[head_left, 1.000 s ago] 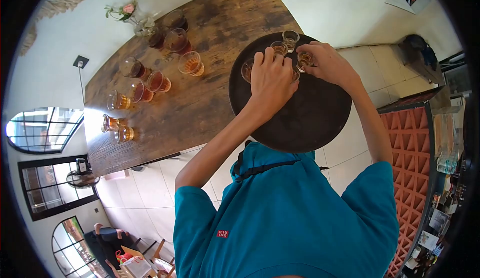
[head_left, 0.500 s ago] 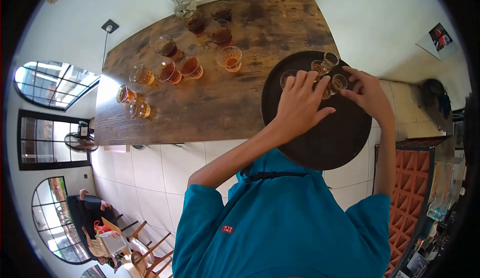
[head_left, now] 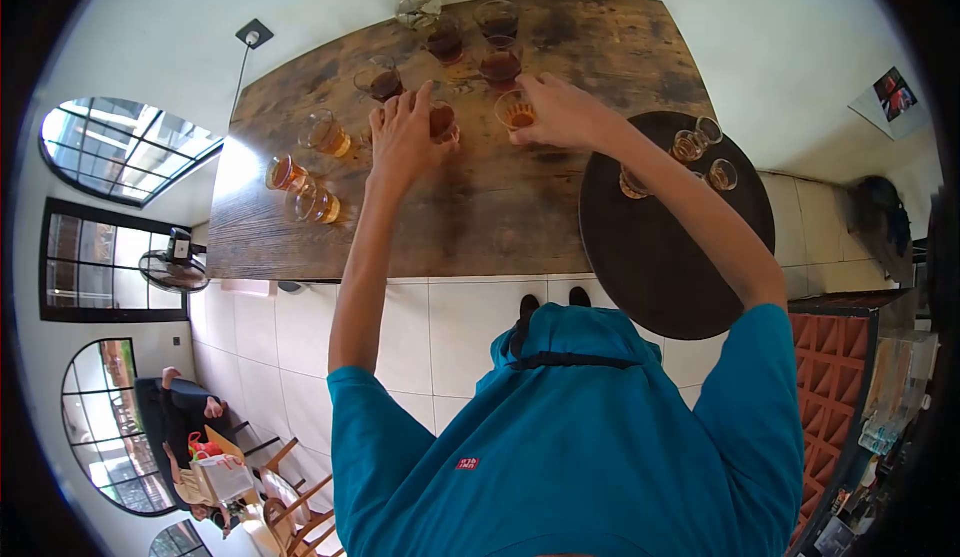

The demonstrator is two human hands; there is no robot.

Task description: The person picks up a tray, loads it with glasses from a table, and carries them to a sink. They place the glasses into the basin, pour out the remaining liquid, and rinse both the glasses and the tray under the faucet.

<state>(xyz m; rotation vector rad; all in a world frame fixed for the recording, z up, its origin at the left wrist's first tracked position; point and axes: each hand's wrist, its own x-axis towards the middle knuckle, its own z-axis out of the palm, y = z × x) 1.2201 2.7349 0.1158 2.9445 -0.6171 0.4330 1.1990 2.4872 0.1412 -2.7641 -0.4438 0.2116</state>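
Observation:
My left hand curls its fingers and thumb around a glass of reddish-brown drink, which stands on the wooden table. One more glass behind that hand is mostly hidden. To its right, my right hand has thumb and fingers on either side of a ribbed glass with amber liquid. Darker drinks fill the glasses beyond, among them a dark glass and another dark glass. Paler amber glasses stand at the left, including a short glass.
A round dark tray with several small glasses lies at the table's right end, under my right forearm. A flower vase stands at the wooden table's far edge. People sit by the windows at lower left.
Both hands have left the small glasses on the tray and moved left to the drinks on the table. Each now holds a glass there. The whole view has shifted slightly.

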